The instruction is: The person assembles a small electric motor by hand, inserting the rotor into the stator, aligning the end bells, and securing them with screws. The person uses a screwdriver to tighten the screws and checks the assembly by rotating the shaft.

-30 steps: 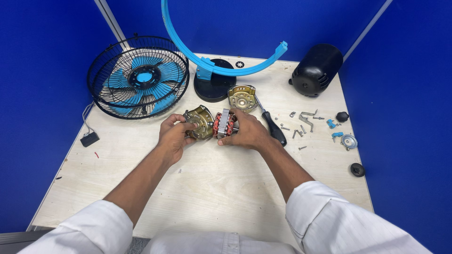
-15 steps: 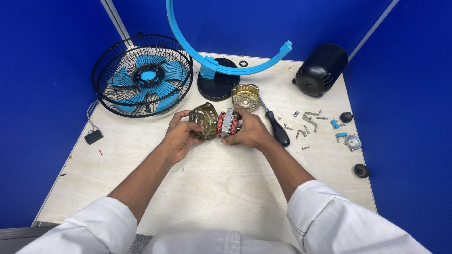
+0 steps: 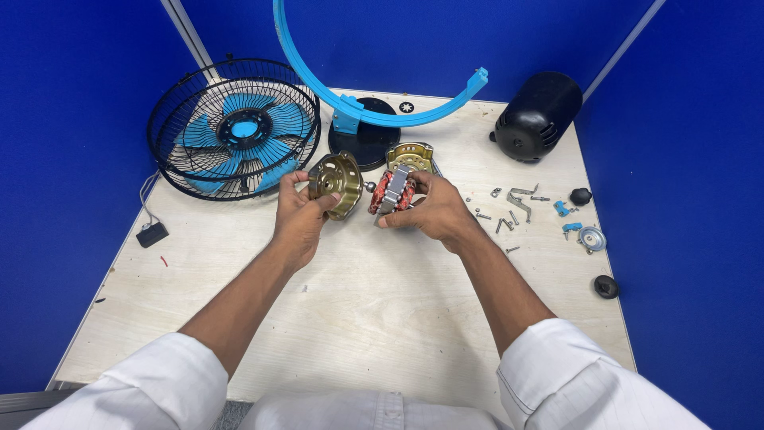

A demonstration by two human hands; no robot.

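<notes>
My left hand (image 3: 297, 215) grips a brass-coloured round motor end cover (image 3: 338, 183) with holes in it, held on edge above the table. My right hand (image 3: 430, 211) grips the motor core (image 3: 391, 191), a block of steel plates with red-brown copper windings. A short shaft shows in the small gap between the cover and the core. A second brass-coloured end cover (image 3: 411, 156) lies on the table just behind the core.
A black fan cage with blue blades (image 3: 233, 129) leans at the back left. A blue curved ring (image 3: 374, 115) rises from a black round base (image 3: 368, 139). A black motor housing (image 3: 536, 117) lies back right. Several screws (image 3: 509, 211) and small knobs lie right. A small black plug (image 3: 151, 234) lies left.
The two motor parts were pressed together a second ago; now my left hand has drawn the end cover a little to the left, off the core. The camera view has also shifted slightly.
</notes>
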